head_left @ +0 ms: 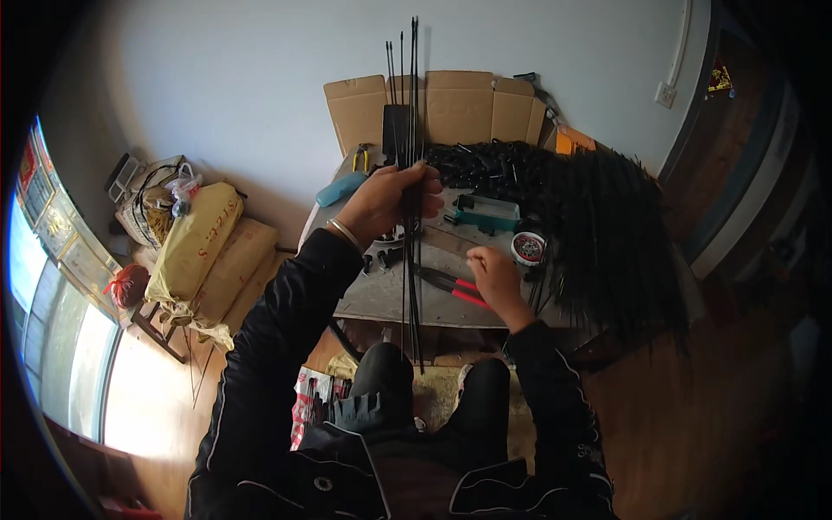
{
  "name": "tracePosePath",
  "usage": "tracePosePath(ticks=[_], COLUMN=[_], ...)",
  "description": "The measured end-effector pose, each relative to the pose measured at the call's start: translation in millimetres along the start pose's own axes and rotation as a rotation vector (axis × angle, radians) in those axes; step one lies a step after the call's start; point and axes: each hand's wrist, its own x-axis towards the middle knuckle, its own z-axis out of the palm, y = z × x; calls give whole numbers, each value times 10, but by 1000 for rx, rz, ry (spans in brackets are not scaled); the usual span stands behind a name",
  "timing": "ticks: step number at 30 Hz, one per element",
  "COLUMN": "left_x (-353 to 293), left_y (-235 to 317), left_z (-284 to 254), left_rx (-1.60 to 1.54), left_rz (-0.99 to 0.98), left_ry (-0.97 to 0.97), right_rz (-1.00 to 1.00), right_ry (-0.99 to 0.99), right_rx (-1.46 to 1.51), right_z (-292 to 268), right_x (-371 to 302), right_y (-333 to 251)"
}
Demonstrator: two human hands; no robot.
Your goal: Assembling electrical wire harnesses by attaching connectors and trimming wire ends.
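Note:
My left hand [386, 198] is closed around several long, thin black rods [411, 286], which stand nearly upright over the table's front edge. Their upper ends have small dark tips. Over the table to its right, my right hand [498, 279] has its fingers curled together in a pinch. Whatever it may hold is too small to make out. Beside it lies a pair of pliers [451, 284] with red handles. A round tin [528, 248] of small shiny pieces stands just beyond the right hand. Behind both hands sits a teal tray [511, 217].
Black parts [494, 165] are heaped at the table's back, before cardboard flaps [459, 104]. A thick bundle of black rods [615, 243] hangs over the right edge. Yellow-handled pliers [361, 157] and a light blue object [341, 188] lie at left. Stacked sacks [204, 238] stand farther left.

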Motion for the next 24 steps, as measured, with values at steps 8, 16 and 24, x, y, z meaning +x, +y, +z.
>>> tracePosePath(ticks=[8,16,24], left_x=[-388,-478,-759], left_y=[-141,-292,-237], left_z=[235,207,360], left_rx=[149,106,-10], left_rz=[64,61,64], left_ry=[86,-88,-68], right_rz=[-89,-121,-83], right_ry=[1,231,-419], right_rx=[-504,-25,-57], right_z=[339,226,28], right_x=[347,498,-12], right_y=[357,5,-397])
